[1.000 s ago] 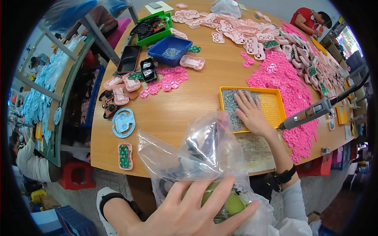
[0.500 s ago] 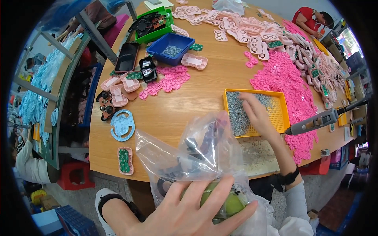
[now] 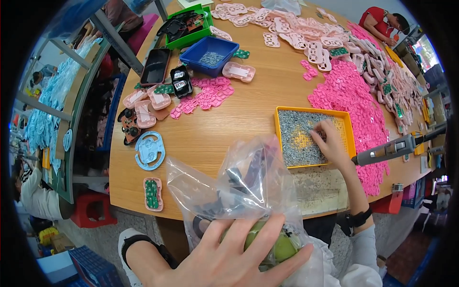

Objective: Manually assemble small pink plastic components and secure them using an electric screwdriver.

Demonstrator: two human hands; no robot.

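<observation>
Light-blue parts (image 3: 43, 122) heap at the far left of the frame, too blurred to sort, their edge lost in the dark fisheye rim. On the table (image 3: 234, 119), left of centre, a blue ring-shaped part (image 3: 151, 152) lies above a pink shell with a green board (image 3: 153, 193), its long axis running up and down the frame. At lower centre, a clear plastic bag (image 3: 244, 184) points one corner to the upper left; folds and glare blur its dark contents. The left hand (image 3: 229, 256), fingers spread wide, covers the bag's lower part and a green object (image 3: 286, 248); its underside is hidden, so whether its grip holds anything cannot be told. Right of centre, a yellow tray (image 3: 352, 138) of small grey metal pieces (image 3: 296, 154) stretches its long axis across the frame, tilted slightly. The right hand (image 3: 332, 143) hides part of its perforated floor, fingers curled into a narrow grip; whether it pinches a piece cannot be seen. Beyond, a grey powered driver (image 3: 387, 150) aims its tip lower left, beside bright pink parts (image 3: 351, 95).
</observation>
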